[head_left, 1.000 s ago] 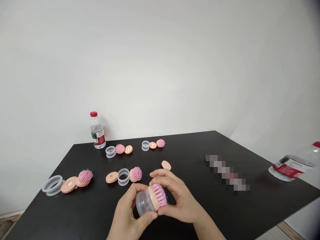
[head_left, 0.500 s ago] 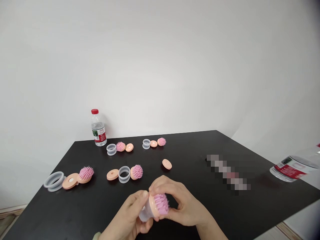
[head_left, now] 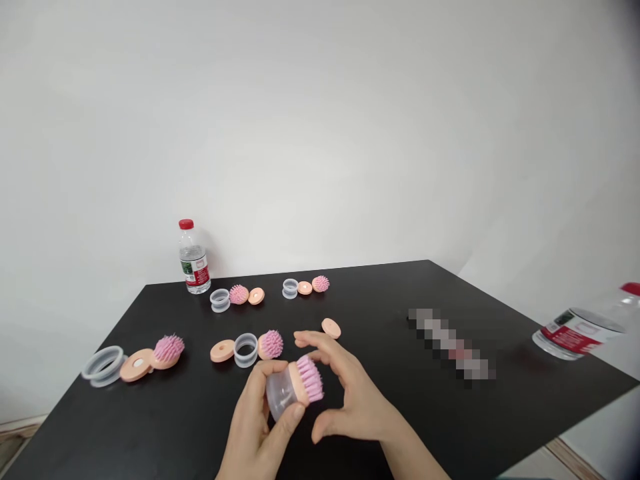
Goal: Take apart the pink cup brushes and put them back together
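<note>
My left hand (head_left: 263, 413) grips a small round brush (head_left: 295, 385) with a clear cup-shaped body, a peach collar and pink bristles. The brush is tilted, its bristles facing right. Beside the bristles, my right hand (head_left: 350, 393) is open, thumb and fingers apart in a curve, holding nothing. Just beyond my right fingertips a peach disc cap (head_left: 331, 328) lies on the black table (head_left: 400, 413). Behind my left hand are a peach ring-like cap (head_left: 223, 351), a clear ring (head_left: 245, 351) and a pink bristle head (head_left: 271, 345) in a row.
Similar rows hold a clear ring (head_left: 104, 366) at left, another clear ring (head_left: 220, 300) farther back and a third clear ring (head_left: 290, 288) near the wall. One water bottle (head_left: 195, 260) stands back left; a second bottle (head_left: 583, 327) is at right. A pixelated patch (head_left: 450, 343) covers something.
My right hand has let go of the brush's bristle end and opened. My left hand has turned the brush and shifted its grip, now holding it alone. The view has moved slightly.
</note>
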`<control>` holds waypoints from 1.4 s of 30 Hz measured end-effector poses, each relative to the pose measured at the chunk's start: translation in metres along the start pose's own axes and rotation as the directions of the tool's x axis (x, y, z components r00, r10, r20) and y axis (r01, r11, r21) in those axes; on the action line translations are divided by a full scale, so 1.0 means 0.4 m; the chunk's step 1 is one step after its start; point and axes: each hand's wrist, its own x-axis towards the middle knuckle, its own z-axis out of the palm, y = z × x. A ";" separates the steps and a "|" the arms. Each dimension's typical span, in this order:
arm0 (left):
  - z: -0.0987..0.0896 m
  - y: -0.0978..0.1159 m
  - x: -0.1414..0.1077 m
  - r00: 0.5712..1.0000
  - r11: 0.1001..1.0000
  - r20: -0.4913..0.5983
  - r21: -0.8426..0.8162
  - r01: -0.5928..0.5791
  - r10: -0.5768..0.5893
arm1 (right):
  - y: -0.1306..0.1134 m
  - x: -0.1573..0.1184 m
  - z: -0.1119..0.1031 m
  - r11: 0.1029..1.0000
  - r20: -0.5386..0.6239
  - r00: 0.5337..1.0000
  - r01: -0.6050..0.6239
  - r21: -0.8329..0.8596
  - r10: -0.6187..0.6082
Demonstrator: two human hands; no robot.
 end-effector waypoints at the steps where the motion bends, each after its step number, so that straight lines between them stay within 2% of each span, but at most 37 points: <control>1: 0.000 0.001 0.002 1.000 0.998 0.008 -0.052 0.018 -0.017 | -0.006 0.001 -0.004 1.000 0.040 0.999 0.025 -0.011 -0.025; 4: 0.002 0.000 0.006 0.998 0.982 0.055 -0.182 0.051 -0.042 | -0.007 -0.001 -0.006 0.999 0.068 0.997 0.041 -0.019 -0.040; 9: 0.002 -0.004 0.006 0.996 0.976 0.074 -0.209 0.066 -0.051 | 0.016 -0.010 -0.007 0.989 0.017 0.992 -0.127 0.080 0.126; 13: 0.000 -0.003 0.011 0.997 0.973 0.037 -0.215 0.079 -0.073 | 0.004 -0.009 -0.010 0.997 0.092 0.993 -0.071 -0.015 0.072; 17: 0.002 -0.019 0.017 0.995 0.971 0.072 -0.224 0.079 -0.064 | 0.010 -0.005 0.003 0.995 0.036 0.994 -0.100 -0.001 0.100; 19: 0.001 -0.030 0.018 0.997 0.980 0.070 -0.189 0.055 -0.043 | 0.021 -0.005 -0.007 0.993 0.026 0.994 -0.109 0.040 0.109; 21: 0.000 -0.038 0.020 0.998 0.988 0.047 -0.150 0.045 -0.038 | 0.025 -0.014 -0.043 0.994 -0.070 0.994 -0.078 0.075 0.083; 22: -0.001 -0.039 0.021 0.998 0.989 0.037 -0.138 0.051 -0.046 | 0.024 -0.023 -0.069 0.994 -0.177 0.982 -0.059 0.087 0.073; 23: -0.002 -0.038 0.022 0.998 0.989 0.032 -0.134 0.063 -0.059 | 0.021 -0.034 -0.099 0.994 -0.319 0.945 -0.036 0.102 0.067; 25: -0.002 -0.034 0.023 0.995 0.985 0.047 -0.150 0.091 -0.085 | 0.018 -0.054 -0.154 0.989 -0.565 0.822 0.023 0.149 0.066; 26: -0.001 -0.031 0.023 0.993 0.980 0.065 -0.169 0.104 -0.094 | 0.021 -0.060 -0.174 0.982 -0.629 0.774 0.055 0.178 0.071; 27: 0.001 -0.028 0.023 0.991 0.974 0.086 -0.195 0.115 -0.100 | 0.028 -0.062 -0.184 0.978 -0.638 0.765 0.053 0.201 0.089; 29: 0.005 -0.022 0.022 0.986 0.959 0.127 -0.248 0.137 -0.107 | 0.052 -0.052 -0.178 0.981 -0.578 0.799 -0.075 0.177 0.166; 31: 0.010 -0.018 0.020 0.983 0.941 0.140 -0.303 0.153 -0.115 | 0.082 -0.029 -0.145 0.959 -0.508 0.826 -0.283 0.001 0.244; 33: 0.014 -0.013 0.018 0.984 0.921 0.117 -0.352 0.165 -0.131 | 0.105 -0.006 -0.107 0.905 -0.465 0.845 -0.384 -0.185 0.264; 35: 0.014 -0.011 0.017 0.982 0.908 0.100 -0.376 0.184 -0.157 | 0.114 0.007 -0.078 0.911 -0.392 0.878 -0.368 -0.185 0.275; 37: 0.012 -0.013 0.021 0.978 0.906 0.114 -0.371 0.204 -0.174 | 0.106 0.010 -0.061 0.959 -0.261 0.925 -0.285 0.002 0.275; 40: 0.006 -0.027 0.034 0.976 0.921 0.147 -0.333 0.200 -0.159 | 0.073 0.009 -0.045 0.946 -0.029 0.990 -0.123 0.299 0.138; 42: 0.002 -0.039 0.042 0.975 0.927 0.179 -0.326 0.184 -0.130 | 0.051 0.011 -0.033 0.919 0.094 0.995 -0.065 0.389 0.031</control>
